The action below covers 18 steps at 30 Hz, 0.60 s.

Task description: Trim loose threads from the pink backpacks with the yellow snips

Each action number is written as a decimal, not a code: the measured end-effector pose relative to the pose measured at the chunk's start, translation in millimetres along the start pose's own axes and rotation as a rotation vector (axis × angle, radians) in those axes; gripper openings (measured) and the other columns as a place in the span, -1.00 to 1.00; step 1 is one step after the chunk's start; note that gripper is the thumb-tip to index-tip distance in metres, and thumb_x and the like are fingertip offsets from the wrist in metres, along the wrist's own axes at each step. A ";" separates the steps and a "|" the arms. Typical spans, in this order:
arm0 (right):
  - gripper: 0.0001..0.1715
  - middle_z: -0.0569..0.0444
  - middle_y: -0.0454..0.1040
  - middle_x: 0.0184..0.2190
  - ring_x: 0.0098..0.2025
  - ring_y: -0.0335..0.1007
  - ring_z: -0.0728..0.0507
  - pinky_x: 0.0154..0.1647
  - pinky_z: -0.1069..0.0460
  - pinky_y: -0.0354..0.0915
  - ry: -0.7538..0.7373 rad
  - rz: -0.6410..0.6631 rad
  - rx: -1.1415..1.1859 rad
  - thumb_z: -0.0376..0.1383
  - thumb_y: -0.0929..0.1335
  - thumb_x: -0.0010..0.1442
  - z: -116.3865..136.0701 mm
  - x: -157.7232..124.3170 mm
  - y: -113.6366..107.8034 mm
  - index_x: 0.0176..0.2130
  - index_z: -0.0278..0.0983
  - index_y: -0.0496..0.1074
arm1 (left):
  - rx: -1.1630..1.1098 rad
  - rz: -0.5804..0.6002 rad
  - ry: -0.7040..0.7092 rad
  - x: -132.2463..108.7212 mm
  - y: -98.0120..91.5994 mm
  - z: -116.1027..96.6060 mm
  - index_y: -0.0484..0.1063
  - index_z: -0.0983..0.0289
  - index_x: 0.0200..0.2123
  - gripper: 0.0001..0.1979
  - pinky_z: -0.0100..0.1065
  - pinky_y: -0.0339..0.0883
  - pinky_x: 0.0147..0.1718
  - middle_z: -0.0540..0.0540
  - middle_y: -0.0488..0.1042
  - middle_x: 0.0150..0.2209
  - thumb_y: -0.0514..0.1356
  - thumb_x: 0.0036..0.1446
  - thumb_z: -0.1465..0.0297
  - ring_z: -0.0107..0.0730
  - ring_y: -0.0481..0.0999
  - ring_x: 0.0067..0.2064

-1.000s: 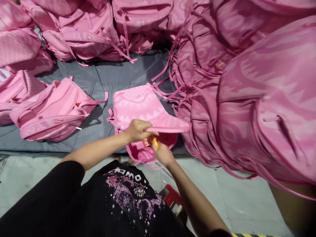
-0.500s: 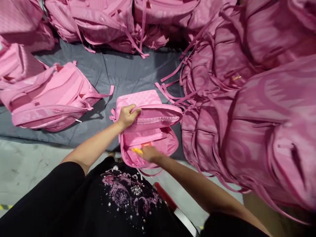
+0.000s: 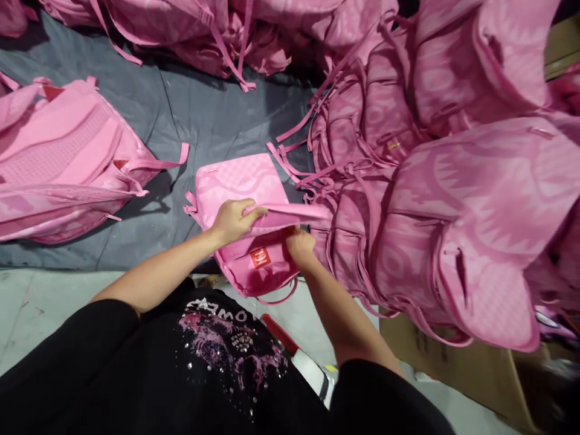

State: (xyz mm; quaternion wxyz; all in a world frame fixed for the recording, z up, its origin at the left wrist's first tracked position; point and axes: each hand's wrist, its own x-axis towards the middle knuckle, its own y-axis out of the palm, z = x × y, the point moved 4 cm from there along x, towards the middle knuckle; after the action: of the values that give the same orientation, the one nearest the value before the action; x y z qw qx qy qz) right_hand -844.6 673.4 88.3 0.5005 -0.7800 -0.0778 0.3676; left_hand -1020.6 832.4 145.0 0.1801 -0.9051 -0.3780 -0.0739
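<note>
Grey sheet (image 3: 163, 130) | piled bags (image 3: 419, 244) right | your pink backpack (image 3: 240, 178) at sheet's front edge, opened, not yet closed | flap (image 3: 290, 214) lifted, clamped in your left hand (image 3: 233, 222) | your right hand (image 3: 301, 246) at opening's edge, grip unclear | red label (image 3: 260, 257) showing inside

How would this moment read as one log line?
left hand: gripping raised flap of pink patterned fabric backpack | right hand: at its opening, grip unclear | inside: square red label | under: dark grey cloth
</note>
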 end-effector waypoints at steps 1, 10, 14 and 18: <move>-0.48 -0.44 0.49 0.00 0.10 0.48 -0.34 0.02 -0.11 0.36 0.039 -0.001 -0.005 -0.17 0.12 0.46 -3.6 -0.1 0.8 0.15 -0.47 0.35 | 0.018 -0.084 0.000 0.9 -6.5 2.6 0.16 0.24 -0.61 -0.38 -0.36 -0.07 -0.51 -0.10 0.06 -0.65 0.04 0.22 -0.15 -0.52 0.10 -0.57; -0.48 -0.41 0.51 -0.02 0.08 0.50 -0.34 0.05 -0.16 0.34 0.224 0.180 -0.075 -0.11 0.14 0.46 -32.2 -84.7 44.4 0.11 -0.46 0.36 | 0.070 -0.301 0.043 2.3 -13.8 27.5 0.15 0.23 -0.63 -0.36 -0.36 -0.07 -0.50 -0.08 0.09 -0.66 0.03 0.23 -0.16 -0.50 0.11 -0.58; -0.45 -0.25 0.59 -0.25 -0.19 0.60 -0.26 -0.14 -0.07 0.40 0.245 0.366 0.044 -0.02 0.15 0.44 -47.0 -110.4 67.2 -0.11 -0.36 0.49 | 0.076 -0.282 0.071 7.4 -11.3 21.0 0.16 0.23 -0.63 -0.38 -0.36 -0.06 -0.50 -0.08 0.09 -0.67 0.05 0.24 -0.14 -0.50 0.11 -0.58; -0.56 0.09 0.39 -0.66 -0.69 0.33 -0.07 -0.54 0.06 0.28 0.209 0.766 0.393 -0.03 0.25 0.38 -53.4 -138.5 92.9 -0.34 -0.31 0.40 | 0.104 -0.304 0.104 18.9 -10.3 14.7 0.13 0.23 -0.63 -0.37 -0.35 -0.10 -0.50 -0.09 0.05 -0.66 0.05 0.24 -0.14 -0.52 0.06 -0.58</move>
State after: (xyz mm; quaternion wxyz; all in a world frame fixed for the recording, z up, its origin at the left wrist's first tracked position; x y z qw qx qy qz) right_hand -932.1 521.8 91.3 0.4721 -0.6756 0.3392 0.4534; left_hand -1014.6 857.1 139.3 0.2328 -0.8220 -0.5039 -0.1271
